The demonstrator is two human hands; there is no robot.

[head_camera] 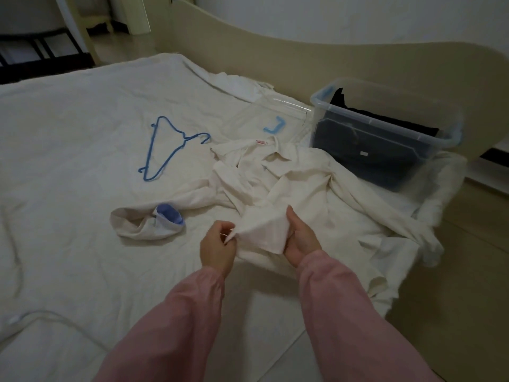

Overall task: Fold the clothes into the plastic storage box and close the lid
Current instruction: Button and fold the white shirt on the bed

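Bed (68, 133), blue hanger (184, 138) beside shirt (289, 183)

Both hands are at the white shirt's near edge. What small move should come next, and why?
Probably pull that edge out and spread the white shirt flat on the bed: left hand and right hand pinch it, yet it lies crumpled, one sleeve trailing left. The storage box stands open.
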